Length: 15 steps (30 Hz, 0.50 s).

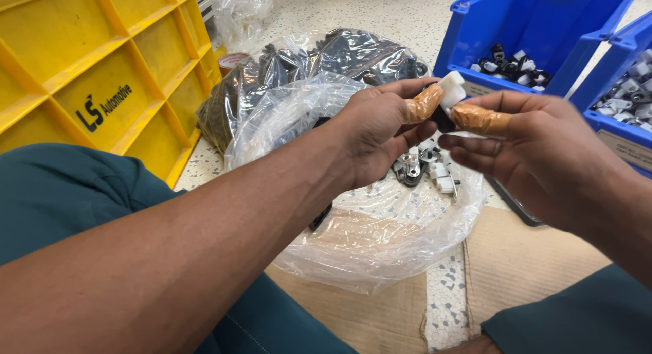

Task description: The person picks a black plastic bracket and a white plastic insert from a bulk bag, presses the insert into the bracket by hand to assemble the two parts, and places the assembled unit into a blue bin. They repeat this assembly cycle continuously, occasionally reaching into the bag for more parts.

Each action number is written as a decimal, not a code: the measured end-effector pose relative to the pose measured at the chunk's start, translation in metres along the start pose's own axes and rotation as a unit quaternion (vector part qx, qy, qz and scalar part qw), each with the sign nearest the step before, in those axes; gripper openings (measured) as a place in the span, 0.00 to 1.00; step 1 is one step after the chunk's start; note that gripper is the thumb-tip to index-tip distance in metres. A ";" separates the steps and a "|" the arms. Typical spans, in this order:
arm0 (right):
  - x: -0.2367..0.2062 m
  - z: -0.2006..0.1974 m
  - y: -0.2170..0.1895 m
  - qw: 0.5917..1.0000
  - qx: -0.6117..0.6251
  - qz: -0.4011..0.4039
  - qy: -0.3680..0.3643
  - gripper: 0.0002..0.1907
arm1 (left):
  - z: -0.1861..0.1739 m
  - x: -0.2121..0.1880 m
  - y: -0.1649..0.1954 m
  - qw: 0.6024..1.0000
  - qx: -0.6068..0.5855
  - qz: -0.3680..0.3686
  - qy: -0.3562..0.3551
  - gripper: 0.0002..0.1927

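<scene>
Two hands meeting over an open clear plastic bag (380, 245), pinching one small white plastic part (451, 90) between taped thumbs. Left hand (380, 133) coming in from the near left, right hand (536, 157) from the right, both closing tight on the part with almost no gap between the fingertips. Possibly slipping: smooth orange tape (475, 118) on the thumbs, a tiny piece, and a drop sending it down among the loose black and white parts (424, 167) lying in the bag below. Sitting far right, two blue bins (543, 21) of similar parts; far left, a yellow crate (102, 62).
</scene>
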State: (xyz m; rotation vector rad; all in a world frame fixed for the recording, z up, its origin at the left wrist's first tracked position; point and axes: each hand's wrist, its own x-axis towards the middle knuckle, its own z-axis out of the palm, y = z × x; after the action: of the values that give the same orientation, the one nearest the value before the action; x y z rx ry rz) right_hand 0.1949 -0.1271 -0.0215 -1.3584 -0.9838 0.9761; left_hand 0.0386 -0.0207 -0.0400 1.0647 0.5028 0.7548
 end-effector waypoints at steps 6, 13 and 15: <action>0.010 -0.010 0.002 0.991 0.115 0.044 -0.045 0.17 | 0.007 -0.010 0.008 0.998 -0.034 -0.040 -0.032 0.16; 0.015 -0.004 -0.005 0.998 0.040 0.035 0.020 0.18 | 0.019 -0.011 0.002 0.994 -0.001 -0.108 -0.017 0.13; 0.013 -0.005 -0.004 0.999 0.028 0.014 -0.013 0.21 | 0.017 -0.008 0.003 0.996 -0.017 -0.082 -0.024 0.15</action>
State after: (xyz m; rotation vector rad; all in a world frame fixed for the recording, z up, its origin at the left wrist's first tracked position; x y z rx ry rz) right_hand 0.2033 -0.1165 -0.0173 -1.3204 -0.9521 1.0374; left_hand 0.0445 -0.0363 -0.0301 0.9951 0.5277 0.5904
